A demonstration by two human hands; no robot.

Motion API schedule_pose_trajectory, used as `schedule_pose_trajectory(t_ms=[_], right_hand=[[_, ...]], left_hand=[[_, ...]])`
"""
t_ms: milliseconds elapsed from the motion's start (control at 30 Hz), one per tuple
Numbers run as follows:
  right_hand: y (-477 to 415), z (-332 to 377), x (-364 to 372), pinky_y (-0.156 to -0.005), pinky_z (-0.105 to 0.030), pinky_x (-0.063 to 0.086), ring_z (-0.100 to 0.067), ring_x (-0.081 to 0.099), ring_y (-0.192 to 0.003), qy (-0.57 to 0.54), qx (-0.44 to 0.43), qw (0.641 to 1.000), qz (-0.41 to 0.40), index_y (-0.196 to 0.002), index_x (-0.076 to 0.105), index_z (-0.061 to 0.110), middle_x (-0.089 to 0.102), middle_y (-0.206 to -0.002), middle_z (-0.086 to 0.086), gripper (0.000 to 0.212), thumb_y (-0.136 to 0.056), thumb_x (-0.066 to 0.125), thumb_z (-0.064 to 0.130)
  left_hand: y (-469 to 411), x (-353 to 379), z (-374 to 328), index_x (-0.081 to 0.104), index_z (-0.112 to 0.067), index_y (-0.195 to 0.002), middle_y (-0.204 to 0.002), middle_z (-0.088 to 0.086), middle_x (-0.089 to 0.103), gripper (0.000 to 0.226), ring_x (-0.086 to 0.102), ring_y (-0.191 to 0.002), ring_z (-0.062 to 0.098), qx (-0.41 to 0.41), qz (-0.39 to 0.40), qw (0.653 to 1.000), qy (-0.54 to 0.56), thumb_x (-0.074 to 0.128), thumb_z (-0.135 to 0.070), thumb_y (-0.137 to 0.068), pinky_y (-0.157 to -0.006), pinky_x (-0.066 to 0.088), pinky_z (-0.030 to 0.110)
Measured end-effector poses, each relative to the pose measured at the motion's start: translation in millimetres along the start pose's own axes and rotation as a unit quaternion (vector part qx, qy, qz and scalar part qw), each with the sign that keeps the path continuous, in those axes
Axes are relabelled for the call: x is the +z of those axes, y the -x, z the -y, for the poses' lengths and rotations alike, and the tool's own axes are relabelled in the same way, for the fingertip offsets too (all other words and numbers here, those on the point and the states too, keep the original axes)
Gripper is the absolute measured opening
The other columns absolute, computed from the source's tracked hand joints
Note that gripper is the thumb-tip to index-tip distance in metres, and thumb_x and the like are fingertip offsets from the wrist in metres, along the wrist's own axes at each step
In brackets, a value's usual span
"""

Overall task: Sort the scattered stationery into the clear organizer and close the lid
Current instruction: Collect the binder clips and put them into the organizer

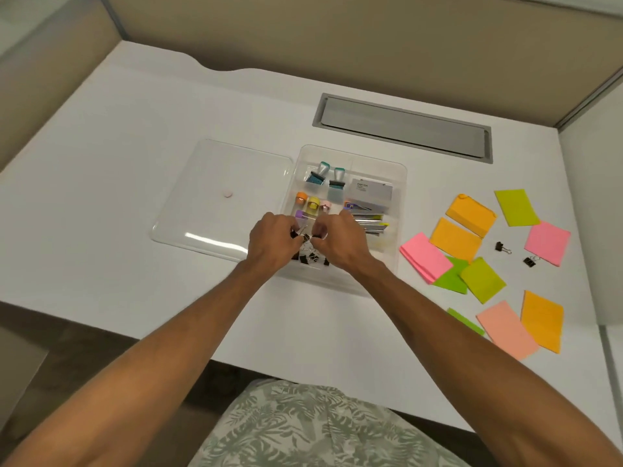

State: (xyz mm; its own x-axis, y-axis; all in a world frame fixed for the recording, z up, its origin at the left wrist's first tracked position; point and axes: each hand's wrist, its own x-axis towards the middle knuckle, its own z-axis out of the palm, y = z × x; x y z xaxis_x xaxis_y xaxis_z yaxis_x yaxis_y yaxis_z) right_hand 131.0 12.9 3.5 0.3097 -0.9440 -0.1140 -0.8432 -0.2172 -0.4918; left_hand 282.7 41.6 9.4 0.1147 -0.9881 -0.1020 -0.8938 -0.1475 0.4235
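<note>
The clear organizer [399, 183] sits mid-desk with its lid [222, 170] lying open flat to its left. Both my hands hover over its near left compartment, where several black binder clips [308, 258] lie. My left hand [274, 242] pinches a binder clip between its fingertips. My right hand [340, 242] has its fingers curled close beside it; whether it holds a clip is hidden. Stamps [320, 173], small coloured caps [313, 202] and staple strips [369, 220] fill other compartments. Two binder clips [502, 247] [530, 261] and several coloured sticky-note pads [455, 239] lie scattered on the desk to the right.
A grey cable-tray cover [404, 128] is set into the white desk [118, 197] behind the organizer. Beige partition walls close in the back and sides. A small pink disc [228, 194] rests on the lid. The desk's front edge runs just below my forearms.
</note>
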Motion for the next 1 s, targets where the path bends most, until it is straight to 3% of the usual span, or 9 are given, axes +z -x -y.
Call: schedule_pose_trajectory(t_ms=[167,433,533,633,767,833,1000], right_hand=[[-1,3,11,-0.074,-0.034,0.047,-0.026,0.054,-0.102,0.039,0.024,0.999,0.018,-0.097,0.070,0.024,0.067,-0.101,-0.006,0.019,-0.080,0.067,0.015],[-1,4,12,-0.080,-0.034,0.046,-0.025,0.056,-0.107,0.049,0.024,0.998,-0.006,-0.108,0.071,0.026,0.066,-0.113,-0.005,0.024,-0.086,0.068,0.018],[3,0,4,-0.081,-0.036,0.050,-0.022,0.056,-0.106,0.000,0.005,0.998,-0.055,-0.107,0.072,0.020,0.071,-0.108,-0.001,0.022,-0.088,0.063,0.014],[10,-10,-5,-0.077,-0.032,0.047,-0.019,0.059,-0.094,-0.049,-0.019,0.993,-0.110,-0.103,0.072,0.017,0.073,-0.100,0.002,0.021,-0.086,0.060,0.014],[23,-35,-17,-0.078,-0.028,0.050,-0.018,0.061,-0.095,-0.091,-0.013,0.986,-0.142,-0.103,0.071,0.014,0.071,-0.102,-0.001,0.023,-0.084,0.058,0.013],[28,-52,-24,-0.077,-0.023,0.043,-0.019,0.061,-0.096,-0.079,-0.009,0.985,-0.152,-0.106,0.070,0.014,0.070,-0.106,-0.003,0.023,-0.085,0.059,0.013],[50,-96,-45,-0.075,-0.026,0.037,-0.023,0.059,-0.090,-0.060,0.015,0.984,-0.168,-0.105,0.069,0.014,0.068,-0.102,-0.004,0.018,-0.088,0.062,0.014]], left_hand=[[-1,5,9,0.072,-0.022,-0.107,-0.099,0.010,0.062,0.023,0.060,-0.087,0.022,0.023,0.017,0.999,-0.021,0.070,-0.028,-0.085,-0.066,0.042,0.027],[-6,3,10,0.068,-0.021,-0.117,-0.107,0.011,0.063,0.028,0.062,-0.093,0.026,0.069,0.025,0.997,-0.007,0.066,-0.028,-0.090,-0.075,0.048,0.031],[-8,-1,5,0.068,-0.017,-0.116,-0.107,0.009,0.066,0.026,0.061,-0.098,0.024,0.090,0.012,0.996,0.001,0.063,-0.025,-0.091,-0.074,0.047,0.031],[-8,-3,-7,0.068,-0.014,-0.113,-0.105,0.009,0.068,0.024,0.060,-0.098,0.023,0.112,-0.010,0.994,0.011,0.059,-0.024,-0.093,-0.072,0.048,0.032],[-7,-2,-27,0.069,-0.014,-0.110,-0.107,0.007,0.068,0.023,0.057,-0.106,0.025,0.140,-0.026,0.989,0.035,0.057,-0.022,-0.091,-0.080,0.052,0.040],[-8,3,-41,0.068,-0.014,-0.110,-0.110,0.004,0.068,0.024,0.055,-0.110,0.023,0.150,-0.020,0.988,0.043,0.057,-0.023,-0.091,-0.085,0.050,0.040],[-8,17,-85,0.070,-0.010,-0.103,-0.102,0.010,0.069,0.020,0.058,-0.097,0.029,0.191,-0.029,0.980,0.042,0.060,-0.018,-0.087,-0.079,0.045,0.037]])
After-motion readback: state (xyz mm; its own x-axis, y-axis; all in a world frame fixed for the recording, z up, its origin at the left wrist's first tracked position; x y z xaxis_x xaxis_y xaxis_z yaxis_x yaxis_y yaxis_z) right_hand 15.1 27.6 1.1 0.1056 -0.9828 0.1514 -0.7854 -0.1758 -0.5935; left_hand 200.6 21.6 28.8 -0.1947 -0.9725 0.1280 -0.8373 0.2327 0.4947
